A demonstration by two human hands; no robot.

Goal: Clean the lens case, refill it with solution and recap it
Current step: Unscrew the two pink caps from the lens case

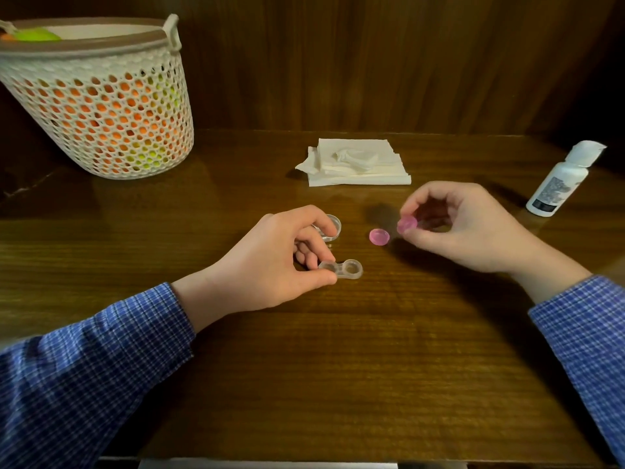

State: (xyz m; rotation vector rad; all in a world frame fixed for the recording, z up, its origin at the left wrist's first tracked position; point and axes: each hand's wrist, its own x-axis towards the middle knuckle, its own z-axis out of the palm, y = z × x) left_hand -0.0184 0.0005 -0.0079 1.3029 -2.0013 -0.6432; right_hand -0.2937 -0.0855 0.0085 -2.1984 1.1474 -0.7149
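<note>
A clear two-well lens case [348, 269] lies on the wooden table [338, 350], both wells uncapped. My left hand [270, 262] pinches its left end between thumb and fingers. My right hand [463, 225] holds a pink cap [407, 224] between thumb and fingertips, just above the table. A second pink cap [379, 237] lies flat on the table between my hands. A white solution bottle [561, 179] stands at the right, its lid closed.
A small clear round dish [333, 228] sits behind my left hand, partly hidden by the fingers. A stack of white tissues [355, 162] lies at the back centre. A white mesh basket [98, 96] with orange and green contents stands at the back left.
</note>
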